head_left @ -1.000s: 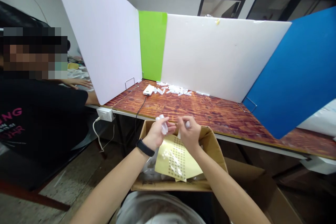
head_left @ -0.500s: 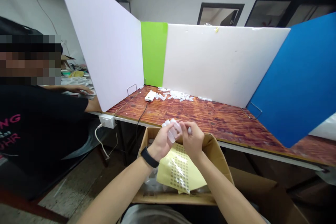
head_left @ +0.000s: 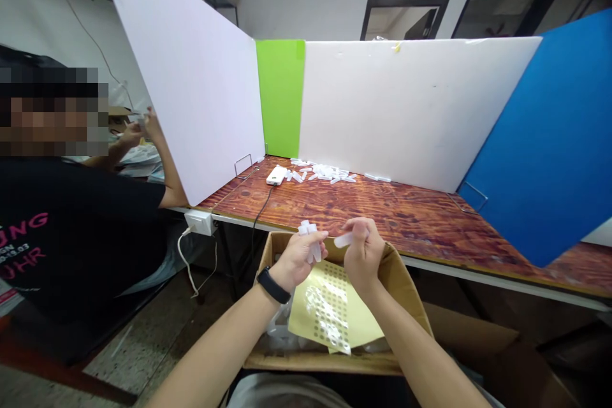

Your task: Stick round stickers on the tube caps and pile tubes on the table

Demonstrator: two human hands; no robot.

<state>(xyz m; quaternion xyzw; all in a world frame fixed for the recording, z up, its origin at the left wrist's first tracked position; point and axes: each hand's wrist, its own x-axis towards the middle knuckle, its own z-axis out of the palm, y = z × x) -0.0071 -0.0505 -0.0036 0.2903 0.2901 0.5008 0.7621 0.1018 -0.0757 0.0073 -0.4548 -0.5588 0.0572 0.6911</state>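
Observation:
My left hand (head_left: 299, 259), with a black band on its wrist, is closed around several small translucent white plastic pieces (head_left: 310, 241). A single similar translucent plastic piece (head_left: 343, 240) is pinched in my right hand (head_left: 364, 255), its end pointing toward the left hand. Both hands hover over an open cardboard box (head_left: 406, 293), apart from each other. Beneath them in the box lies a yellow sheet (head_left: 363, 325) with rows of small round dots. Clear plastic items show at the box's left side, partly hidden by the sheet.
On the wooden table (head_left: 382, 217) lies a pile of translucent pieces (head_left: 327, 172) beside a white device (head_left: 276, 175) with a black cable. White, green and blue panels (head_left: 535, 140) stand around it. At the left, a co-worker (head_left: 71, 217) sits beyond the white panel.
My hands have drawn apart, the right one moving right with one plastic piece, while several stay in the left. The co-worker's hands have risen. The view has shifted slightly.

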